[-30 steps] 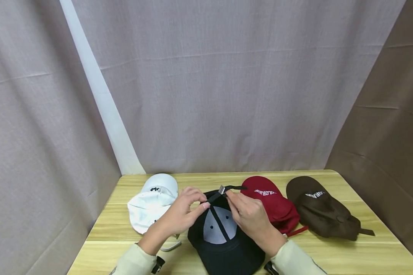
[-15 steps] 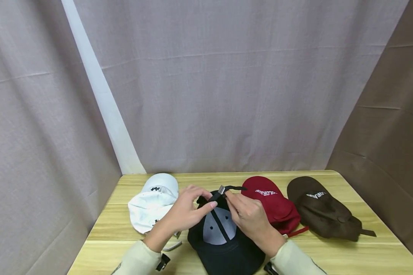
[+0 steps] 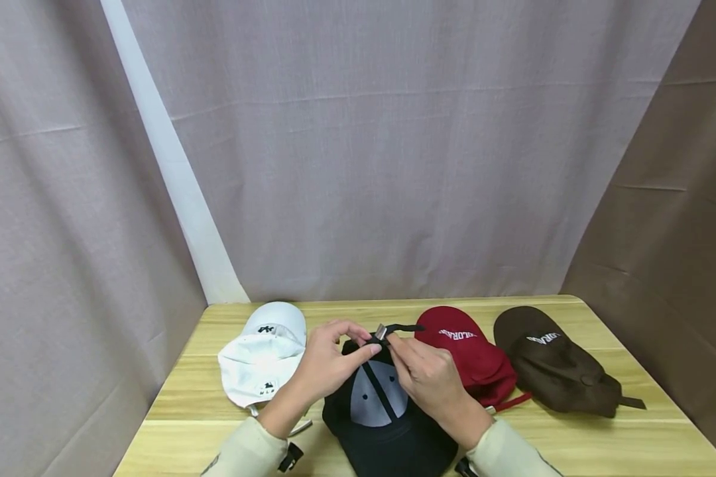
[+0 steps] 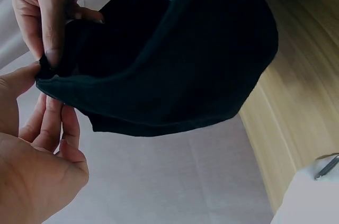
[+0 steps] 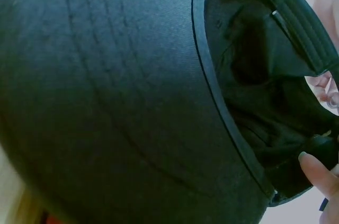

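A black baseball cap [image 3: 390, 440] is held up with its underside and grey-and-black lining facing me in the head view. My left hand [image 3: 327, 361] pinches its back strap between thumb and fingers, just left of the metal buckle [image 3: 381, 332]. On the other side of that buckle, my right hand [image 3: 431, 376] pinches the strap's right part. The strap's loose end [image 3: 407, 327] sticks out to the right, past the buckle. In the left wrist view, both hands meet at a corner of the cap [image 4: 175, 70]. The right thumb [image 5: 319, 177] presses the cap's edge in the right wrist view.
A white cap [image 3: 259, 364] lies on the wooden table [image 3: 179, 404] to the left. On the right lie a red cap [image 3: 468, 351] and a dark brown cap [image 3: 563, 364] with its strap end pointing right. Grey curtains [image 3: 394, 165] hang behind the table.
My left hand has slid right along the strap, closer to the buckle. My right hand and the black cap have stayed nearly in place.
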Motion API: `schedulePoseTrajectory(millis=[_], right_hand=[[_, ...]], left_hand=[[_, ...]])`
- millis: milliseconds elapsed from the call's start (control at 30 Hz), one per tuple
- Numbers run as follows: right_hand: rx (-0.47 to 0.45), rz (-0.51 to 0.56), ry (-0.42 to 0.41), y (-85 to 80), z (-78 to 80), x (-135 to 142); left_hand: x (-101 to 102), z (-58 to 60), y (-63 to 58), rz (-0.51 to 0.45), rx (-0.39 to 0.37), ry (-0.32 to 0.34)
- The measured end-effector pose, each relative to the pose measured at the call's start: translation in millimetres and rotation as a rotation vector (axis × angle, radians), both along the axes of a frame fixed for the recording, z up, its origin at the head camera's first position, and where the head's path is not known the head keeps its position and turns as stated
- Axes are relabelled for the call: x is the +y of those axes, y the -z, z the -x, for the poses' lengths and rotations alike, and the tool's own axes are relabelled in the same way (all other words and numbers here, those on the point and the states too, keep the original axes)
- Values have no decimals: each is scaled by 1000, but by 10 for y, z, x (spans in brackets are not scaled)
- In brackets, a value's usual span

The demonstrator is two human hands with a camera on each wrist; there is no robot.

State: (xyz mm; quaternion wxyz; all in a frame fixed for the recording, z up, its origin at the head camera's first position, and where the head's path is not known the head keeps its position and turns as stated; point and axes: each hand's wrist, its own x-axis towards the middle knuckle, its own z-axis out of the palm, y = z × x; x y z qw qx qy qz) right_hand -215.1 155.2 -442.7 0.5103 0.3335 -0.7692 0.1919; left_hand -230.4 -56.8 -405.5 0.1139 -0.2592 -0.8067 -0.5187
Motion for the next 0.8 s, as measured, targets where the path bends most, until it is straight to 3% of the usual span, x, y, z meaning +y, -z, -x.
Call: schedulePoseTrajectory(millis=[533,800], right_hand=[[-31,-18,-1,15,-4,7],[-51,-14,-6,6,-19,-8]], left_hand=[[-33,-12,26,-13,-16,-18],[-70,-16,39,-64,-95,15]])
